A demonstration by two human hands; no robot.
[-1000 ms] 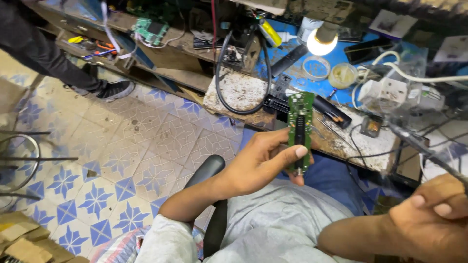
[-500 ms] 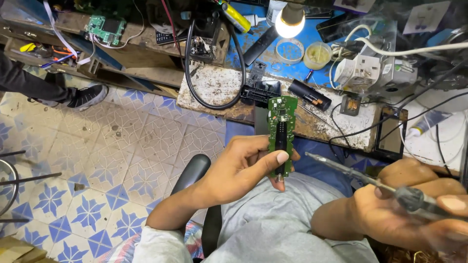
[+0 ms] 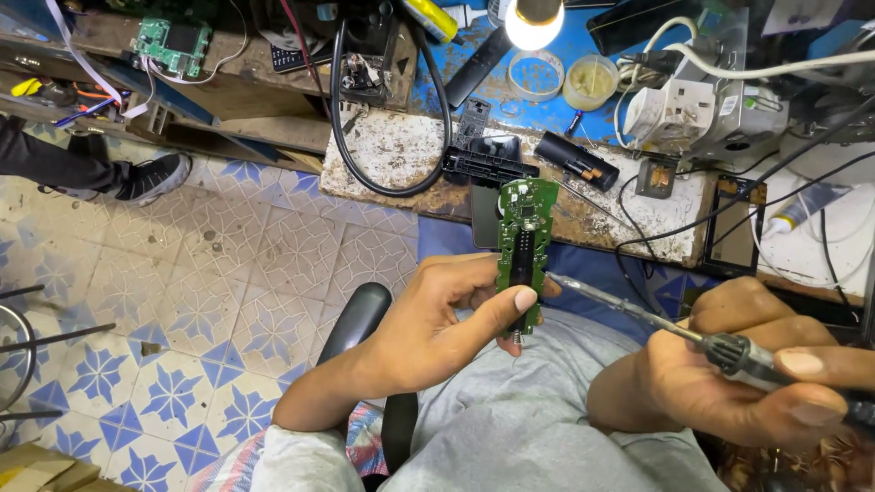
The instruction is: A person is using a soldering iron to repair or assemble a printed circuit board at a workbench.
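Observation:
My left hand (image 3: pixel 447 319) holds a long green circuit board (image 3: pixel 523 239) upright by its lower end, thumb pressed on its front. My right hand (image 3: pixel 738 374) grips a soldering iron (image 3: pixel 656 321) by its dark handle. The iron's thin metal tip points left and reaches the right edge of the board, just above my left thumb. Both hands hover over my lap, in front of the workbench edge.
A cluttered workbench (image 3: pixel 401 155) holds a lit lamp (image 3: pixel 535 20), a black cable loop (image 3: pixel 392 118), black plastic casings (image 3: pixel 488 164), a white power adapter (image 3: pixel 674 109), small jars and another green board (image 3: pixel 171 44). Another person's shoe (image 3: pixel 150 178) rests on the patterned tile floor at left.
My right hand has come up from the lower right with the soldering iron and brought its tip to the board. The left hand kept hold of the board.

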